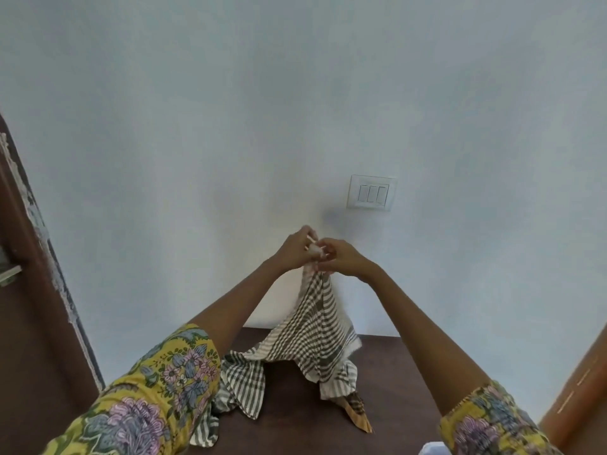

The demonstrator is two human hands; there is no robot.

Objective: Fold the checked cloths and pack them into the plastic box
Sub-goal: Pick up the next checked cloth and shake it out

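A grey-and-white checked cloth (317,326) hangs from both my hands, raised in front of the wall. My left hand (297,249) and my right hand (338,257) meet at its top edge, each pinching the fabric, fingers touching. The cloth's lower part drapes down onto the dark wooden table (387,389). More checked cloth (241,385) lies crumpled on the table below my left arm. A brown-orange checked cloth (356,408) pokes out from under the hanging one. A pale corner at the bottom edge, maybe the plastic box (432,449), is barely visible.
A pale blue wall fills most of the view, with a white switch plate (371,193) just above my hands. A dark wooden door frame (36,290) stands at the left. An orange-brown wooden edge (581,389) runs along the lower right.
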